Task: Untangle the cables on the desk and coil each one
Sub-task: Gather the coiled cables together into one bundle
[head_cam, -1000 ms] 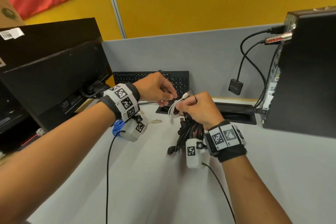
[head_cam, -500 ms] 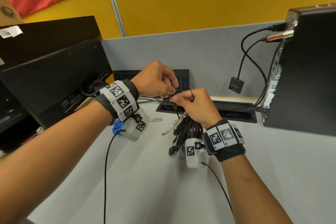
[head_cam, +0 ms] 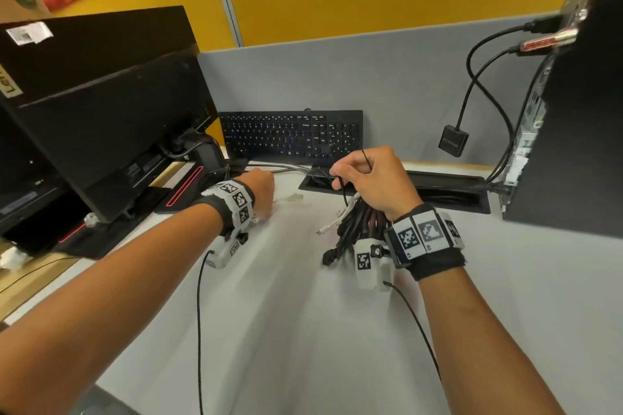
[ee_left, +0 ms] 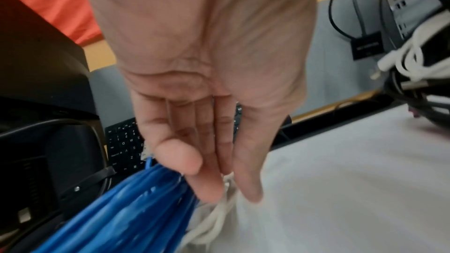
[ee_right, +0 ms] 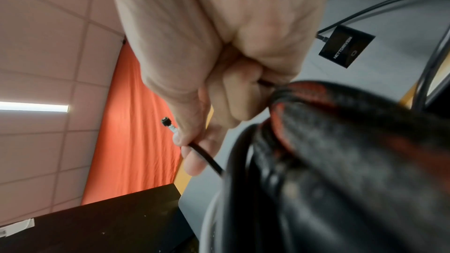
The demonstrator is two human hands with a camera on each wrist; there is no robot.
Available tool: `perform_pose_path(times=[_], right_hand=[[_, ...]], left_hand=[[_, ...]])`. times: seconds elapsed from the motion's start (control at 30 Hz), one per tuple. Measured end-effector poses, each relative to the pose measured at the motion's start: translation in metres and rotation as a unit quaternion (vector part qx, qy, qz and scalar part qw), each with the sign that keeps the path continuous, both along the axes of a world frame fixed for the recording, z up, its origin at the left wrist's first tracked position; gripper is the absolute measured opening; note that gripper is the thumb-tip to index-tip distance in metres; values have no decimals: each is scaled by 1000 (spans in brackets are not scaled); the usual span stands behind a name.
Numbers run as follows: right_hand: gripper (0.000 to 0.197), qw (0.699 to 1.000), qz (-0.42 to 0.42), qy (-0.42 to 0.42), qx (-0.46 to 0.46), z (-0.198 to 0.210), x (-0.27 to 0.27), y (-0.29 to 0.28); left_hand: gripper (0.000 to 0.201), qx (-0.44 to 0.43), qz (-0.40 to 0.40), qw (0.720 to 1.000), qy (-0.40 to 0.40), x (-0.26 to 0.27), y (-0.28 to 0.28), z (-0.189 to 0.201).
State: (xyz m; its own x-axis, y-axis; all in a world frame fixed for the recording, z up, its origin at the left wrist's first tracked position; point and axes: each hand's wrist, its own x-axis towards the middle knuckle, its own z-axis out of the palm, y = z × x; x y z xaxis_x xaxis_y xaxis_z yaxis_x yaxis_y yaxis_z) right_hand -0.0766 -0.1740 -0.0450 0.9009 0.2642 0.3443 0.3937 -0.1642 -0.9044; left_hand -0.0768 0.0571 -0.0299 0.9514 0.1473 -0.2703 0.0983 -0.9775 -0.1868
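Observation:
My right hand [head_cam: 367, 178] is raised over the grey desk [head_cam: 269, 313] and grips a bundle of black and red cables [head_cam: 357, 226] that hangs below it. A white cable [head_cam: 337, 222] is mixed into that bundle. Its thumb and forefinger also pinch the end of a thin black cable [ee_right: 204, 155]. My left hand [ee_left: 219, 180] is down at the desk to the left, fingers nearly straight. Its fingertips [ee_left: 209, 191] touch a loose white cable [ee_left: 219, 213] beside a blue cable coil [ee_left: 126, 209]. In the head view the left hand [head_cam: 263, 189] hides its own fingers.
A black keyboard [head_cam: 290, 136] leans on the grey partition at the back. A monitor [head_cam: 101, 131] stands at the left and a computer tower [head_cam: 573, 128] at the right, with a black adapter [head_cam: 453, 140] dangling. A cable slot [head_cam: 438, 185] opens behind my right hand.
My left hand has left my right hand and dropped left to the desk beside the blue coil. The right hand keeps the bundle and the thin black cable.

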Motion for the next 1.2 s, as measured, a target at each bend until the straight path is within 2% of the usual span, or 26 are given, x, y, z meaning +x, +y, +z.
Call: perform_pose_path(times=[0.13,0.27,0.33,0.4,0.47,0.6,0.67,0.73,0.8,0.9,0.93,1.03,1.2], right_hand=[[15,1000,3,10,-7,-1,0,4],[12,1000,9,17,-14,-2,-1,3],[13,999,5,25,-20,-2,0,2],[14,999,0,33,-29,-3,1,2],[15,999,1,38,-38,-4,1,1],[19,998,-7,26,-61,-5,1,0],[20,997,-11,27,-71,-5,2,-1],[20,997,-6,36,-73,-4,2,-1],[21,997,-3,36,-71,-4,0,0],[15,998,-16,25,-59,-3,-1,1],[13,998,-21,24,-50,-3,-1,2],[13,999,-20,26,-27,-4,0,2],[14,999,-1,30,-14,-4,0,2]], left_hand=[[30,44,12,998,47,0,-1,-16],[19,24,22,998,-45,0,6,-24],[21,-27,37,996,-73,5,7,-13],[23,-124,50,986,-101,10,6,4],[21,-228,62,963,-128,12,5,21],[17,-380,51,907,-175,8,-10,51],[14,-426,32,883,-195,6,-21,60],[12,-448,5,870,-205,1,-34,67],[13,-455,-34,872,-178,-5,-45,72],[20,-465,-100,876,-83,-15,-60,75],[21,-460,-112,877,-77,-17,-64,74],[16,-414,-124,893,-130,-14,-66,73],[8,-392,-125,902,-135,-13,-58,72]])
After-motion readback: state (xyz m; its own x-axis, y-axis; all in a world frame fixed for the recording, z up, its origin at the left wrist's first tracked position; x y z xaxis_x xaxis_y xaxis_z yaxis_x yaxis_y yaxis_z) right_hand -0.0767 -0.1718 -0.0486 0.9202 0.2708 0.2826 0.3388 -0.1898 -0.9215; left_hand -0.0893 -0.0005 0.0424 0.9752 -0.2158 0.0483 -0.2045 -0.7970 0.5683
